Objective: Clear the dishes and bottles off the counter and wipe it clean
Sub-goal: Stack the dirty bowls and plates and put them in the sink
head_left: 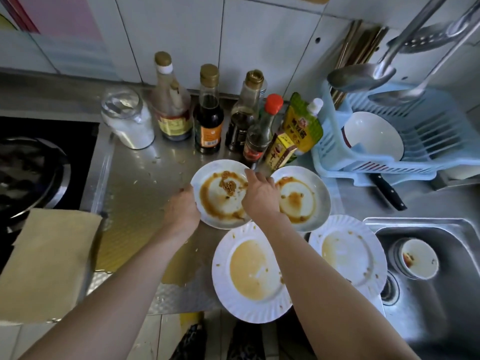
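The clearing is barely begun, as far as can be judged. Four dirty plates sit on the worktop (145, 162): a sauce-smeared plate (220, 196) near the centre, a second sauced plate (301, 196) just beside it at three o'clock, and two fluted plates nearer the person, one (249, 271) at six o'clock from the first and one (348, 253) at its four o'clock, next to the sink (428, 281). A small bowl (419, 258) already lies in the sink, so a little seems done. At twelve o'clock a row of bottles (207, 118), a jar (127, 120), a green pouch (302, 126) and a yellow box (278, 154) stand against the wall. Crumbs and a yellowish spill (179, 266) mark the worktop, so the wiping is not yet done. A tan cloth (49, 261) lies at eight o'clock by the stove, untouched.

The left hand (181, 209) grips the nine o'clock rim of the first sauced plate, fingers curled under the edge and thumb on top. The right hand (259, 193) reaches over the plate's three o'clock rim, where the two sauced plates meet, its fingers bent down at the edge; it touches the rim, but whether they have closed on it cannot be told, since the back of the hand hides the fingertips. This plate looks to be the first one lifted, likely bound for the sink or onto its neighbour.
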